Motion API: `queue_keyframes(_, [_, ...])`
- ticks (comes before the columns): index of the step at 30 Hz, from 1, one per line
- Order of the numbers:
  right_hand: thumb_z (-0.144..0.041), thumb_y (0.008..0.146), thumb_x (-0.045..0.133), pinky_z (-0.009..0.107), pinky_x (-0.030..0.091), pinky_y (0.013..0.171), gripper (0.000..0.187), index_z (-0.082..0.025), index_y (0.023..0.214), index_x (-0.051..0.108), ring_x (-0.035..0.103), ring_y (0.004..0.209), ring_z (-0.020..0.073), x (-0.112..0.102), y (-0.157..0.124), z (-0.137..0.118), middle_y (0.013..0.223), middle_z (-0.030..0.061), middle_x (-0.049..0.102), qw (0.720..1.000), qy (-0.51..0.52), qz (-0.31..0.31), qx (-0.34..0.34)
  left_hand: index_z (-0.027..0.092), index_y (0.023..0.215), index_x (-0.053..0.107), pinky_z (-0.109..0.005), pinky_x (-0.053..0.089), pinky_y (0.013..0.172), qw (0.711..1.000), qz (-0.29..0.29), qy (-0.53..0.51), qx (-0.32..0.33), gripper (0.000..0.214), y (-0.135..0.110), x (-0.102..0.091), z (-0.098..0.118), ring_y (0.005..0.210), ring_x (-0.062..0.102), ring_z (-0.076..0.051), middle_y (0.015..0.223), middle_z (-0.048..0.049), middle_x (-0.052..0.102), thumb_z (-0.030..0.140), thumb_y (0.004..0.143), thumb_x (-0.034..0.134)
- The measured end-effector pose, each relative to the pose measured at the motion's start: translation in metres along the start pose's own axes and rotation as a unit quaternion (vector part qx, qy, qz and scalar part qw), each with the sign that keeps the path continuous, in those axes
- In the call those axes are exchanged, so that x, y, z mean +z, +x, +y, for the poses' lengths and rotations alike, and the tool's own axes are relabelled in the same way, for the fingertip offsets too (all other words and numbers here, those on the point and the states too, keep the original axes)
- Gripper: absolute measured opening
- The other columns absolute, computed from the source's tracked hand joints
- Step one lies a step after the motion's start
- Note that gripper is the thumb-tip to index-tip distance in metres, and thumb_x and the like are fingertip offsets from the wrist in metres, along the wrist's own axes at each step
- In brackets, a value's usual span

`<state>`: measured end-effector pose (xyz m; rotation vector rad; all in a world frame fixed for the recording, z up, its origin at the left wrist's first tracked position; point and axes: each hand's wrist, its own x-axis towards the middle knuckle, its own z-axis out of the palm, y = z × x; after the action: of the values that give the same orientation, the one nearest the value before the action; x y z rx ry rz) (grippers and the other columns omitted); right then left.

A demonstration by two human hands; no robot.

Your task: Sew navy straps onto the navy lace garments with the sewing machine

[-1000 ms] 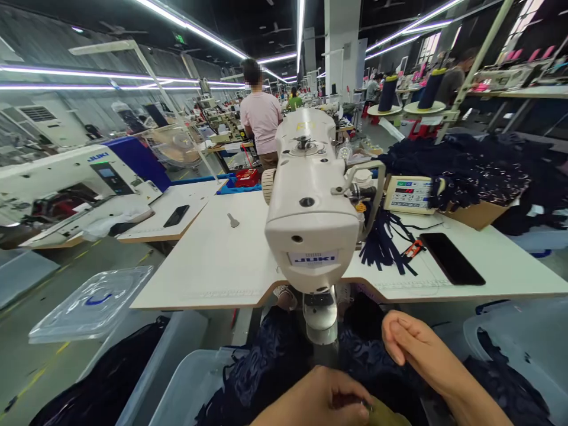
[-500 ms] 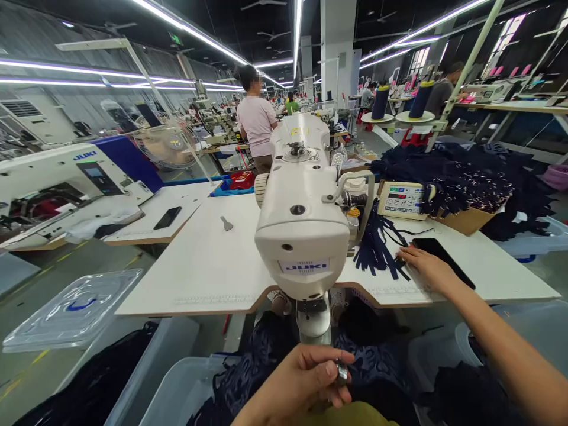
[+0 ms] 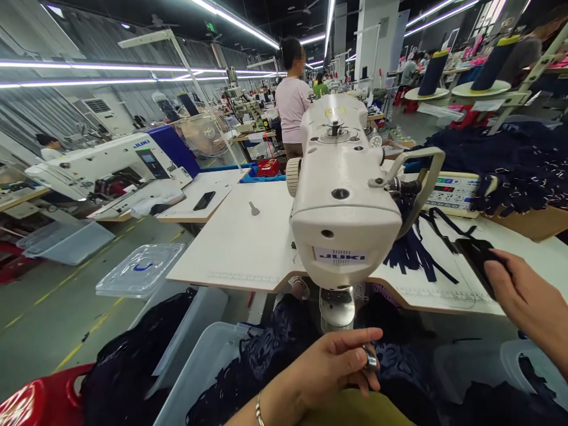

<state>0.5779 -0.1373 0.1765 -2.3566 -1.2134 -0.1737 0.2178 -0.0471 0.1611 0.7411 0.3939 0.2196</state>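
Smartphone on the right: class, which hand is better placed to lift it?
Right, probably: the right hand is at the smartphone; the left hand is farther away and holds a metal piece.

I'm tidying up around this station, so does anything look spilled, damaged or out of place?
I see nothing plainly spilled or damaged. What looks untidy is beside the sewing machine on the table: dark straps lie loose, splayed at different angles, near the phone by the right hand.
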Motion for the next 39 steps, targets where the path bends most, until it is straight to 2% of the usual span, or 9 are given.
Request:
queue_keyframes(5, [-0.065,0.086,0.038,0.038,0.049,0.063,0.052,-0.023,0.111,0.057,0.068,0.077,0.0319,0.017,-0.056,-0.045,0.089,0.0109,0.071,0.977,0.089,-0.194,0.027,0.022,0.131,0.059,-0.022,0.045,0.060,1.000,0.002,0.012,0.008,0.060,0.006,0.005,0.003,0.071,0.065,-0.013,0.092,-0.0045,0.060,0.037,0.077,0.080])
queue_keyframes(9, [-0.063,0.093,0.023,0.033,0.050,0.055,0.050,-0.024,0.093,0.054,0.063,0.055,0.0220,0.047,-0.089,-0.054,0.065,0.0023,0.064,0.906,0.287,-0.289,0.116,0.021,0.126,0.064,-0.021,0.042,0.059,0.999,0.024,0.029,-0.004,0.056,0.005,0.005,0.006,0.069,0.062,-0.011,0.091,-0.0041,0.059,0.040,0.076,0.081])
queue_keyframes(12, [-0.057,0.095,0.028,0.032,0.055,0.058,0.040,-0.023,0.103,0.048,0.066,0.059,0.0204,0.064,-0.115,-0.046,0.074,0.0031,0.067,0.896,0.329,-0.255,0.155,0.020,0.123,0.066,-0.021,0.042,0.060,0.998,0.037,0.047,-0.023,0.054,0.002,0.002,0.005,0.069,0.061,-0.010,0.092,-0.0045,0.060,0.042,0.075,0.081])
queue_keyframes(17, [-0.048,0.096,0.028,0.042,0.059,0.072,0.043,-0.020,0.122,0.048,0.073,0.083,0.0280,0.070,-0.154,-0.010,0.114,0.0169,0.067,0.960,0.173,-0.112,0.187,0.021,0.125,0.065,-0.023,0.041,0.063,0.995,0.028,0.090,-0.033,0.052,0.002,-0.002,0.000,0.070,0.058,-0.009,0.095,-0.0053,0.060,0.042,0.079,0.078])
queue_keyframes(21, [-0.037,0.096,0.031,0.052,0.053,0.090,0.034,-0.020,0.112,0.055,0.063,0.114,0.0348,0.049,-0.171,0.001,0.118,0.0167,0.067,0.997,0.078,0.004,0.001,0.021,0.126,0.064,-0.024,0.042,0.064,0.995,0.009,0.096,-0.029,0.052,0.006,0.000,-0.001,0.071,0.058,-0.010,0.094,-0.0052,0.059,0.042,0.081,0.077])
queue_keyframes(25, [-0.032,0.100,0.034,0.027,0.059,0.061,0.021,-0.024,0.109,0.051,0.074,0.071,0.0194,0.025,-0.166,-0.033,0.083,0.0048,0.073,0.989,0.112,-0.032,-0.096,0.022,0.128,0.062,-0.024,0.043,0.062,0.996,-0.011,0.082,-0.033,0.055,0.011,0.006,-0.003,0.068,0.059,-0.010,0.092,-0.0039,0.058,0.040,0.079,0.078])
queue_keyframes(28, [-0.046,0.099,0.040,0.023,0.050,0.043,0.024,-0.023,0.100,0.049,0.066,0.049,0.0159,0.022,-0.150,-0.069,0.065,-0.0013,0.064,0.981,0.093,-0.027,-0.168,0.023,0.132,0.059,-0.024,0.045,0.061,0.998,-0.020,0.063,-0.018,0.059,0.011,0.008,-0.004,0.066,0.060,-0.010,0.091,-0.0034,0.059,0.037,0.078,0.079])
queue_keyframes(34, [-0.029,0.103,0.035,0.023,0.044,0.046,0.020,-0.021,0.090,0.048,0.061,0.046,0.0118,0.034,-0.127,-0.109,0.062,-0.0033,0.057,0.940,0.084,-0.040,-0.329,0.025,0.139,0.051,-0.025,0.047,0.062,1.000,-0.009,0.025,-0.013,0.067,0.003,0.004,-0.006,0.065,0.062,-0.010,0.092,-0.0036,0.060,0.032,0.079,0.079])
queue_keyframes(39, [-0.025,0.104,0.026,0.025,0.045,0.047,0.028,-0.017,0.097,0.051,0.065,0.051,0.0139,0.040,-0.119,-0.122,0.075,0.0052,0.066,0.914,0.038,0.010,-0.403,0.023,0.138,0.051,-0.024,0.047,0.059,0.999,0.002,0.028,-0.020,0.070,0.004,0.000,-0.009,0.062,0.061,-0.010,0.089,-0.0029,0.061,0.033,0.075,0.082])
